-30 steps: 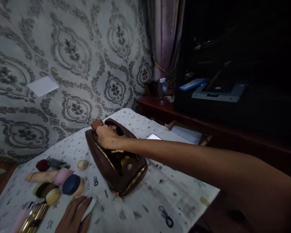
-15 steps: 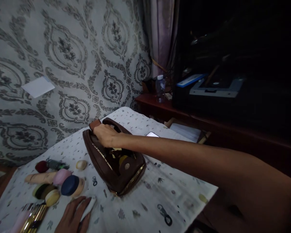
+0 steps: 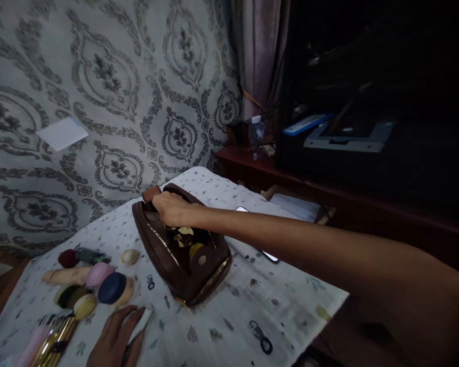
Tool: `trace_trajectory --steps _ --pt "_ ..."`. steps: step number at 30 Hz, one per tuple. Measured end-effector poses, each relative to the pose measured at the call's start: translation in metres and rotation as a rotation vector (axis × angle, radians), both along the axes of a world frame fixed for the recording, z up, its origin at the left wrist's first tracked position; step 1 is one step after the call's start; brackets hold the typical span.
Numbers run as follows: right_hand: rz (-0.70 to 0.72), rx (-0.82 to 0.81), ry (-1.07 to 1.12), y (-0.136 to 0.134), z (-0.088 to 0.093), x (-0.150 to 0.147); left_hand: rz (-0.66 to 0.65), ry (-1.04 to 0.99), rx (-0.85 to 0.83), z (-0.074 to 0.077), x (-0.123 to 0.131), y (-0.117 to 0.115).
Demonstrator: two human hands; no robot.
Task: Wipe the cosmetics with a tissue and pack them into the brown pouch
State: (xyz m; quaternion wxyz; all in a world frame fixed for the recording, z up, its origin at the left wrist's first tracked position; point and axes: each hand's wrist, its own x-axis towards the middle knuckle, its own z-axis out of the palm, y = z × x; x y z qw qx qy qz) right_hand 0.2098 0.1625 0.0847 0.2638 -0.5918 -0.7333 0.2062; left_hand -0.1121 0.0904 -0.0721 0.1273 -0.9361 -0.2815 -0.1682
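A brown zippered bag [image 3: 162, 262] lies open on the patterned white cloth [image 3: 214, 326]. My right hand [image 3: 174, 209] reaches into its far end; the fingertips are hidden inside, so what they touch does not show. Yellow and gold items [image 3: 184, 237] show in the bag. My left hand [image 3: 117, 336] is closed around a small white object [image 3: 141, 325] at the near edge. Beside it lie a dark blue round container [image 3: 111, 288], a pink one [image 3: 99, 275], a yellow one [image 3: 84, 306] and several gold tubes [image 3: 57, 341].
A phone [image 3: 270, 256] lies partly under my right forearm. A clear bottle [image 3: 256, 137] stands on the red-brown furniture [image 3: 268, 163] behind, near a dark screen [image 3: 367, 61]. Patterned wallpaper [image 3: 137, 92] rises beyond the cloth.
The view has shifted slightly. My right hand has moved a little within the bag's opening, and more of the gold items and the phone show. My left hand keeps its hold.
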Motion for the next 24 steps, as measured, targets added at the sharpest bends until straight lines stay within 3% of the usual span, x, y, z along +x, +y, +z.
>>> trace_trajectory --steps 3,6,9,11,17,20,24 --pt "0.034 0.013 -0.102 -0.013 0.016 0.006 0.028 0.000 -0.036 0.008 0.005 -0.007" --pt "0.048 0.161 -0.176 -0.030 0.031 0.009 -0.009 0.032 -0.075 0.017 0.008 -0.017" --pt "0.003 0.321 -0.173 -0.053 0.034 0.003 -0.010 0.044 -0.088 0.018 0.007 -0.026" --pt "0.050 0.381 -0.139 -0.071 0.030 -0.006 0.044 0.007 -0.088 0.014 0.004 -0.030" --pt "0.434 0.321 -0.050 -0.117 -0.008 -0.048 0.205 -0.174 -0.133 0.008 0.007 -0.033" --pt "0.411 0.223 0.018 -0.121 -0.042 -0.073 0.215 -0.284 -0.203 0.016 0.009 -0.029" --pt "0.232 0.171 0.234 -0.102 -0.089 -0.108 0.342 -0.458 -0.299 0.033 0.003 -0.013"
